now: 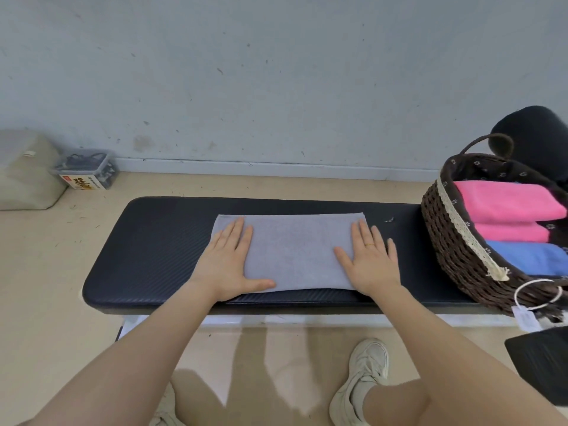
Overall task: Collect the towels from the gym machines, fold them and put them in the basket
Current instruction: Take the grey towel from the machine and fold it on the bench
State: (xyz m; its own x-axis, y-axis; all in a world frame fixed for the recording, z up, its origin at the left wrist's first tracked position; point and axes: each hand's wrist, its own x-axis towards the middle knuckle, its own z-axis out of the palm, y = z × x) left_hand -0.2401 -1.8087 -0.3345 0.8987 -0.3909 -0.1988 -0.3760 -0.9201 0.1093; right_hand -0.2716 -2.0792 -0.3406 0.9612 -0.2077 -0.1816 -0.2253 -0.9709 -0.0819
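Note:
A folded grey towel (292, 250) lies flat on the black padded bench (153, 241). My left hand (229, 262) rests palm down on the towel's left end, fingers spread. My right hand (370, 259), with a gold ring, presses flat on its right end. Neither hand grips anything. At the bench's right end stands a dark wicker basket (451, 241) with a lace trim. It holds two folded pink towels (507, 204) and a folded blue towel (531, 256).
A grey wall runs behind the bench. On the floor at far left sit a beige bag (26, 173) and a clear plastic box (86, 169). A black roller pad (534, 136) stands behind the basket. My shoes (362, 376) are on the tan floor below the bench.

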